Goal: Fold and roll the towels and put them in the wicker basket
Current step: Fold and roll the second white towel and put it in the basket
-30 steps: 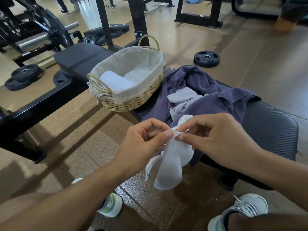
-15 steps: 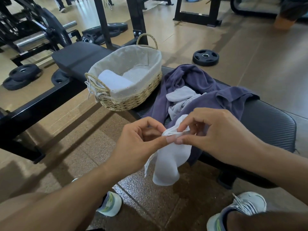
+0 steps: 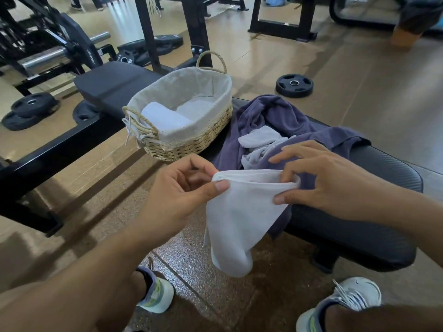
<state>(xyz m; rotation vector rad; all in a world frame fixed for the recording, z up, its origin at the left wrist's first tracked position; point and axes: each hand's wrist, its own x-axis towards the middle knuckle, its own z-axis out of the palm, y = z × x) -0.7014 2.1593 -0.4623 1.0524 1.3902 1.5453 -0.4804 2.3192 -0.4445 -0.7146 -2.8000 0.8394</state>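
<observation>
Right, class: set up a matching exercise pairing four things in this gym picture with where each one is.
Things:
1. white towel
2. rolled towel
3. purple towel
4. weight plate

Places:
A. on the floor beyond the bench
B. inside the wicker basket
C. heaped on the bench
D. pinched between the left hand and right hand

Pairs: 1-D, 2-B, 3-C, 4-A

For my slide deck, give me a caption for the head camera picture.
Both hands, left and right, pinch a white towel open beside a wicker basket holding one rolled towel.

Bare forearms; white sneakers (image 3: 345,305), lime accents, dark socks.
</observation>
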